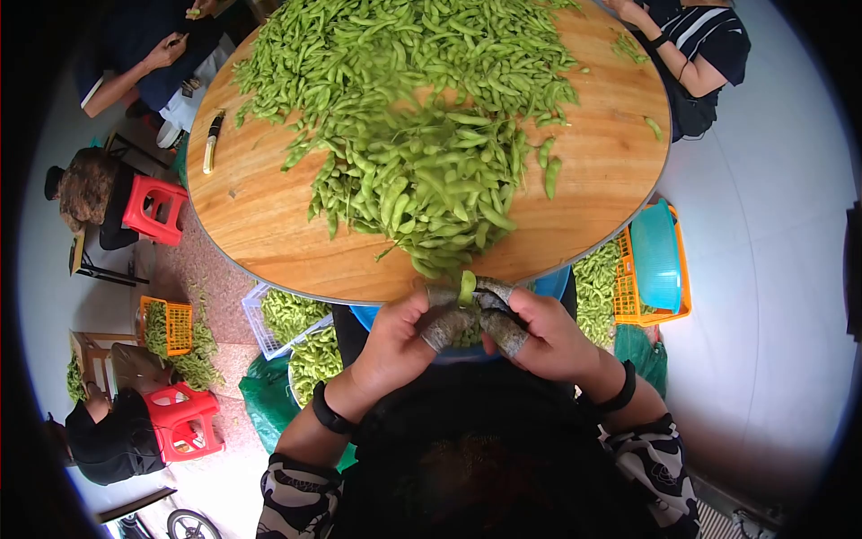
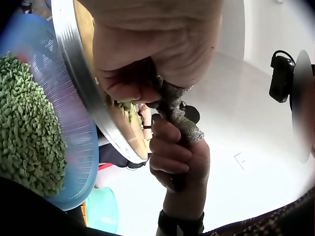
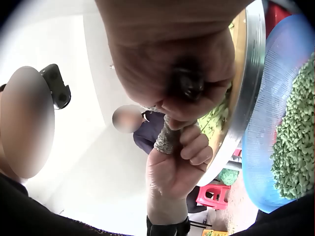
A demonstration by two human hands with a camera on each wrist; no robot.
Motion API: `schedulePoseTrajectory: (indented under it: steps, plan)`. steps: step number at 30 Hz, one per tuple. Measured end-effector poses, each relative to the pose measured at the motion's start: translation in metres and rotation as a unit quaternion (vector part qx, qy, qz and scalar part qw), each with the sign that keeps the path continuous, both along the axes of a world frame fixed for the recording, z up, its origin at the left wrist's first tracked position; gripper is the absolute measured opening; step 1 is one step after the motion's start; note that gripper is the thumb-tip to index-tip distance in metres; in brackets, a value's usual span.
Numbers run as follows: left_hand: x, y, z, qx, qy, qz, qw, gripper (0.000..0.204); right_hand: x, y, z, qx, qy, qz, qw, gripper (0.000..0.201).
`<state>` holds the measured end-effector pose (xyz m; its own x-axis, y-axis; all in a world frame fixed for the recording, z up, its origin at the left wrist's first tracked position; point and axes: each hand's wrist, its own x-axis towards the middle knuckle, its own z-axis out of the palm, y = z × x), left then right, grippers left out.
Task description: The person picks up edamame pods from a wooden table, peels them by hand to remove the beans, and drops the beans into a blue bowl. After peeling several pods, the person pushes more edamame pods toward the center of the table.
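Note:
At the near edge of the round wooden table [image 1: 269, 274], both hands meet around one green pod [image 1: 467, 288]. The left hand [image 1: 395, 337] pinches it between thumb and finger, which wear grey speckled covers. From the other side the right hand [image 1: 552, 337], also with covered thumb and finger, holds a dark object, seen in its palm in the right wrist view [image 3: 191, 83]. A heap of green pods [image 1: 422, 180] lies just beyond. Below the hands is a blue basket [image 2: 81, 162] of shelled beans [image 2: 29, 132]. The pod is hidden in both wrist views.
A knife-like tool [image 1: 212, 144] lies at the table's left. Other people sit around, some on red stools [image 1: 157, 211]. Crates of pods, an orange basket [image 1: 626, 287] with a turquoise basin [image 1: 655, 256], and green sacks [image 1: 269, 400] stand on the floor.

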<state>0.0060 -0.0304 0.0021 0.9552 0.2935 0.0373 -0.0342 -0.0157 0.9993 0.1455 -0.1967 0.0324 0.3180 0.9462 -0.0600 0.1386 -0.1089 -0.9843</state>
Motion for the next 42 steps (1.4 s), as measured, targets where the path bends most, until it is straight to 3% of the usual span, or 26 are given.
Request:
schedulePoseTrajectory:
  steps: [1, 3, 4, 6, 9, 10, 12, 13, 14, 15, 17, 18, 19, 20, 21, 22, 23, 25, 27, 28, 29, 30, 34, 36, 40, 42]
  plan:
    - [-0.001, 0.001, 0.003, -0.001, 0.003, -0.002, 1.0, 0.025, 0.0, 0.0, 0.0, -0.007, -0.012, 0.005, 1.0, 0.031]
    - [-0.002, 0.001, 0.014, 0.286, -0.018, 0.031, 0.958, 0.022, -0.001, 0.002, 0.011, -0.026, 0.029, -0.008, 0.999, 0.036]
    - [-0.003, 0.001, 0.014, 0.283, -0.012, 0.026, 0.959, 0.022, -0.003, 0.004, 0.013, -0.045, 0.067, -0.019, 0.997, 0.041]
    - [-0.005, 0.0, 0.014, 0.514, -0.082, 0.064, 0.852, 0.023, -0.004, 0.008, 0.009, -0.046, 0.098, -0.014, 0.994, 0.046]
    - [-0.008, 0.003, 0.004, 0.511, -0.07, 0.067, 0.854, 0.02, -0.004, 0.011, -0.004, -0.056, 0.117, 0.002, 0.992, 0.048]
    - [-0.009, 0.005, 0.001, 0.512, -0.071, 0.066, 0.854, 0.02, -0.003, 0.012, -0.009, -0.065, 0.201, 0.015, 0.977, 0.045]
    - [-0.012, 0.01, -0.003, 0.21, -0.071, 0.007, 0.975, 0.016, -0.002, 0.011, -0.007, -0.075, 0.279, 0.018, 0.957, 0.042]
    - [-0.014, 0.012, 0.0, 0.206, -0.08, -0.002, 0.975, 0.016, -0.002, 0.011, 0.0, -0.083, 0.363, 0.051, 0.927, 0.037]
    - [-0.019, 0.013, 0.007, -0.021, -0.03, -0.033, 0.999, 0.015, -0.002, 0.01, 0.006, -0.087, 0.443, 0.078, 0.889, 0.033]
    - [-0.021, 0.014, 0.012, -0.245, 0.029, -0.073, 0.966, 0.014, -0.001, 0.01, 0.002, -0.081, 0.436, 0.053, 0.895, 0.033]
    - [-0.023, 0.012, 0.012, -0.166, 0.047, -0.045, 0.984, 0.016, 0.002, 0.012, -0.015, -0.062, 0.445, 0.149, 0.881, 0.027]
    - [-0.022, 0.01, 0.011, -0.082, 0.061, -0.001, 0.995, 0.016, 0.0, 0.013, -0.013, -0.055, 0.44, 0.128, 0.887, 0.027]
    - [-0.02, 0.008, 0.012, -0.083, 0.056, -0.017, 0.995, 0.016, -0.004, 0.015, -0.012, -0.053, 0.331, 0.098, 0.937, 0.025]
    - [-0.019, 0.006, 0.012, 0.156, 0.051, 0.014, 0.986, 0.02, -0.008, 0.017, -0.011, -0.054, 0.217, 0.071, 0.972, 0.023]
    - [-0.019, 0.006, 0.012, 0.387, 0.041, 0.051, 0.92, 0.023, -0.012, 0.017, -0.013, -0.053, 0.212, 0.065, 0.974, 0.023]
    - [-0.018, 0.006, 0.005, 0.501, -0.004, 0.074, 0.862, 0.022, -0.017, 0.017, -0.018, -0.004, 0.128, 0.035, 0.991, 0.023]
    - [-0.017, 0.005, 0.005, 0.502, -0.009, 0.075, 0.862, 0.022, -0.019, 0.017, -0.02, 0.045, 0.041, 0.007, 0.998, 0.023]
    - [-0.015, 0.003, 0.006, 0.527, -0.028, 0.08, 0.846, 0.022, -0.015, 0.015, -0.017, 0.042, 0.029, 0.005, 0.999, 0.023]
    - [-0.018, 0.004, 0.004, 0.495, -0.056, 0.066, 0.864, 0.016, -0.012, 0.013, -0.015, -0.03, 0.183, 0.045, 0.982, 0.017]
    - [-0.023, 0.003, 0.005, 0.213, 0.016, 0.036, 0.976, 0.014, -0.011, 0.011, -0.014, -0.029, 0.179, 0.041, 0.983, 0.017]
    - [-0.026, 0.002, 0.008, -0.089, 0.088, 0.0, 0.992, 0.017, -0.011, 0.009, -0.013, -0.029, 0.21, 0.046, 0.976, 0.018]
    - [-0.026, 0.0, 0.012, -0.174, 0.099, 0.001, 0.98, 0.024, -0.011, 0.007, -0.012, -0.029, 0.242, 0.05, 0.968, 0.02]
    - [-0.027, 0.003, 0.01, -0.153, 0.139, -0.006, 0.978, 0.023, -0.006, 0.005, -0.013, -0.047, 0.147, 0.029, 0.988, 0.028]
    - [-0.024, -0.002, 0.012, -0.052, 0.137, -0.052, 0.988, 0.014, -0.006, 0.008, -0.025, 0.084, -0.197, -0.068, 0.975, 0.04]
    - [-0.024, 0.0, 0.022, -0.001, 0.148, -0.145, 0.978, 0.014, -0.009, 0.017, -0.045, 0.099, -0.27, -0.061, 0.956, 0.044]
    - [-0.024, 0.0, 0.027, -0.007, 0.155, -0.161, 0.975, 0.015, -0.009, 0.019, -0.05, 0.072, -0.247, 0.016, 0.966, 0.038]
